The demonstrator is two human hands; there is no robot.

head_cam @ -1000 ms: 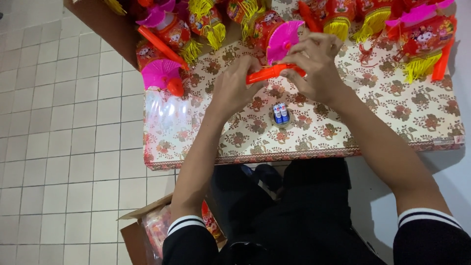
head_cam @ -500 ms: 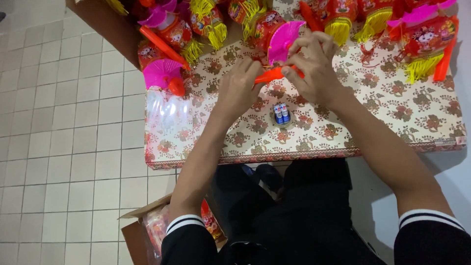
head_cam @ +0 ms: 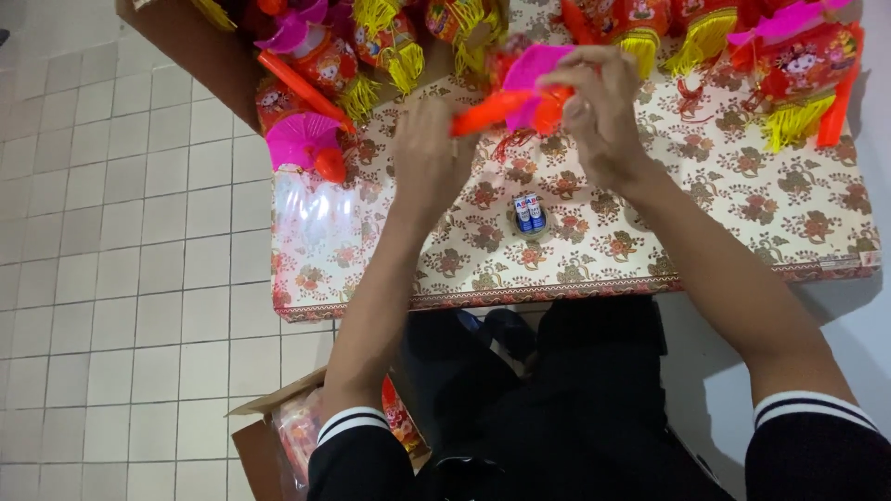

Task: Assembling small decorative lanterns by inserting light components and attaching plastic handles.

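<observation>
Pale floor tiles surround a desk under a floral cloth. Since the earlier views, both hands have lifted slightly farther: the left hand pinches the orange stick, and the right hand grips the pink fan-shaped piece, now joined. Near left, a cardboard box holds packaged items in plastic.

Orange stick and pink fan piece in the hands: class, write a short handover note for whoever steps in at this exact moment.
Left hand: grips the lower end of the orange stick.
Right hand: fingers pinch the pink fan piece at the stick's upper end.
Both are held above the floral-covered table.
Two small batteries lie on the table under the hands.
Done: finished red lanterns with yellow tassels line the far edge.
Left: stick and fan look unjoined, though the joint is hidden.
</observation>
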